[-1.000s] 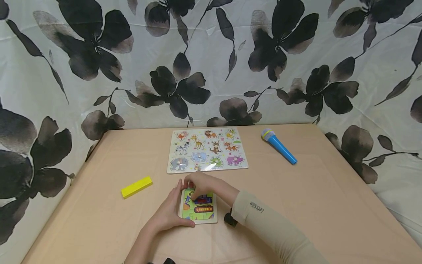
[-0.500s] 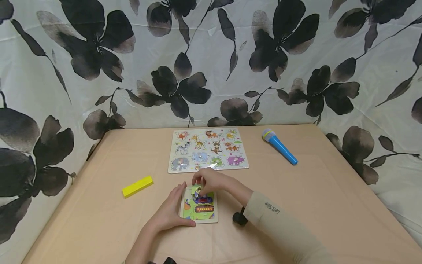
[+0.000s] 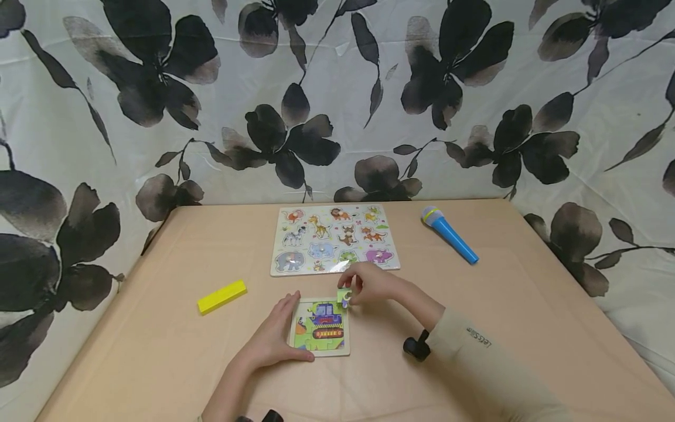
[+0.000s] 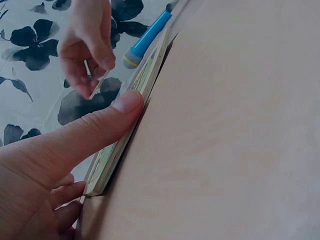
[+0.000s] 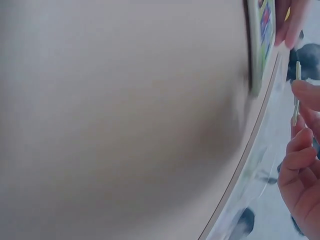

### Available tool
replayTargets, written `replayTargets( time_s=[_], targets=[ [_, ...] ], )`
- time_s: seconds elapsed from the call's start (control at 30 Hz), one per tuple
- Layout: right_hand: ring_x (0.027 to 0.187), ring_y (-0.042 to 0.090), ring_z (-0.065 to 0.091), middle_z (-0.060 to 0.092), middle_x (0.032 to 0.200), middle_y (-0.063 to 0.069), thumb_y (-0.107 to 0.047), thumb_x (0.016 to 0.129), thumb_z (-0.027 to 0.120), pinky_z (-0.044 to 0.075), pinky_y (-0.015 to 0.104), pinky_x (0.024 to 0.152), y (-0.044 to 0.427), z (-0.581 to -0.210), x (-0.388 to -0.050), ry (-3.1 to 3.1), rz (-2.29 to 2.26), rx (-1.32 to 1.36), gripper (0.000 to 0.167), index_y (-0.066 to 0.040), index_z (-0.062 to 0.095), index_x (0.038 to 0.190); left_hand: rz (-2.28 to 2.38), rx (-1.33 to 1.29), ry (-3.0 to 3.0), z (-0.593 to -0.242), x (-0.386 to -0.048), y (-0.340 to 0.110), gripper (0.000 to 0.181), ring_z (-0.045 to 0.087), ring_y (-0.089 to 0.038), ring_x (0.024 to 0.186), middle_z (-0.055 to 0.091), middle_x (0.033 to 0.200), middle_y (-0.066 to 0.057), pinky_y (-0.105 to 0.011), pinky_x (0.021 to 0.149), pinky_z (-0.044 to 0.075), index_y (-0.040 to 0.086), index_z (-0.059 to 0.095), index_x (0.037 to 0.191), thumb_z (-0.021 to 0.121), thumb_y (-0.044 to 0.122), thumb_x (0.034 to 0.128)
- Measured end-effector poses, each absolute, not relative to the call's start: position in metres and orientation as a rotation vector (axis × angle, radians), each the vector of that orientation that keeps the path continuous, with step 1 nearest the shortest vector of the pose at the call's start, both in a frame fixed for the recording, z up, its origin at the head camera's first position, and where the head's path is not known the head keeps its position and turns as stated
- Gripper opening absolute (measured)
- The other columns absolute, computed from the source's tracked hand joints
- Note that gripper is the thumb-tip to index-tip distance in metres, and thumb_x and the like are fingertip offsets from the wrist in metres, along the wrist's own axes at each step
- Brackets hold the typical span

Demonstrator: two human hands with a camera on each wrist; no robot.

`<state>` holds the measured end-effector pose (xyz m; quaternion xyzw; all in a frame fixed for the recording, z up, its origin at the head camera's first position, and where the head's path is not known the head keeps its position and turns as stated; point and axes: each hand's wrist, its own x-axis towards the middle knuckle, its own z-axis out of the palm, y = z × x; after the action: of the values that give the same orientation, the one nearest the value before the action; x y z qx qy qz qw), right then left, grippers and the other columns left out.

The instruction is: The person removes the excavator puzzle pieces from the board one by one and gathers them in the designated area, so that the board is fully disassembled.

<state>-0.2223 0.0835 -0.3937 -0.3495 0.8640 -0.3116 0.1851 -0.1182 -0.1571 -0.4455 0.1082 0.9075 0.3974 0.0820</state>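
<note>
A small jigsaw puzzle (image 3: 326, 331) of a tracked vehicle on green lies on the table. My left hand (image 3: 271, 335) grips this puzzle, fingers along its left side and thumb at the bottom left edge; the left wrist view shows the thumb (image 4: 102, 122) pressed on the edge. Just past the puzzle's upper right corner, my right hand (image 3: 374, 284) pinches a small green puzzle piece (image 3: 343, 296) between thumb and fingers. That thin piece (image 5: 298, 70) appears edge-on in the right wrist view, apart from the board. The puzzle's top row looks plain where no picture shows.
Behind the puzzle lies a white animal puzzle board (image 3: 334, 240). A blue toy microphone (image 3: 450, 235) rests at the back right, and a yellow block (image 3: 222, 297) at the left. A floral cloth (image 3: 337, 105) hangs behind the table (image 3: 474, 316).
My right hand has lifted the piece from the puzzle's top and moved right with it, uncovering the upper part of the puzzle. The left hand has stayed in place.
</note>
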Motion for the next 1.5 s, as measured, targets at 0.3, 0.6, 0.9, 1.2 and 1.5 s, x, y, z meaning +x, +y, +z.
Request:
replayTargets(
  time_s=[0.3,0.6,0.9,1.2,1.5],
  targets=[
    [0.056,0.008,0.047,0.057,0.08,0.003,-0.001,0.069,0.075,0.042,0.019,0.051,0.116,-0.4,-0.226,2.423,-0.919,-0.95,0.028,-0.004,0.068,0.096,1.193,0.337,2.719,-0.447,-0.119,-0.156,0.124,0.015,-0.036,0.136,0.017,0.149,-0.019,-0.054,0.105,0.02,0.005,0.021,0.145,0.089,0.04,0.047],
    [0.061,0.011,0.047,0.06,0.079,0.003,-0.002,0.072,0.074,0.041,0.019,0.053,0.135,-0.409,-0.233,2.44,-0.91,-0.801,0.028,-0.002,0.066,0.099,1.192,0.324,2.713,-0.446,-0.119,-0.156,0.124,0.015,-0.037,0.136,0.018,0.149,-0.019,-0.055,0.105,0.02,0.006,0.021,0.145,0.089,0.04,0.0474],
    [0.062,0.013,0.046,0.06,0.082,0.005,-0.003,0.072,0.074,0.04,0.02,0.054,0.141,-0.408,-0.235,2.446,-0.884,-0.761,0.029,0.0,0.066,0.1,1.178,0.328,2.717,-0.446,-0.119,-0.156,0.123,0.016,-0.037,0.135,0.018,0.148,-0.019,-0.055,0.105,0.022,0.006,0.022,0.145,0.089,0.041,0.0476],
    [0.061,0.014,0.047,0.06,0.085,0.007,-0.004,0.072,0.076,0.04,0.019,0.053,0.14,-0.408,-0.234,2.453,-0.904,-0.724,0.031,-0.002,0.066,0.101,1.172,0.339,2.725,-0.446,-0.119,-0.156,0.124,0.016,-0.037,0.135,0.018,0.148,-0.02,-0.055,0.105,0.021,0.005,0.021,0.145,0.089,0.04,0.0471],
    [0.061,0.013,0.047,0.058,0.081,0.007,-0.005,0.071,0.077,0.04,0.019,0.052,0.129,-0.405,-0.231,2.465,-0.915,-0.807,0.032,-0.004,0.067,0.102,1.17,0.334,2.724,-0.445,-0.119,-0.157,0.123,0.016,-0.037,0.135,0.019,0.148,-0.02,-0.055,0.105,0.021,0.005,0.021,0.145,0.089,0.04,0.0476]
  ],
)
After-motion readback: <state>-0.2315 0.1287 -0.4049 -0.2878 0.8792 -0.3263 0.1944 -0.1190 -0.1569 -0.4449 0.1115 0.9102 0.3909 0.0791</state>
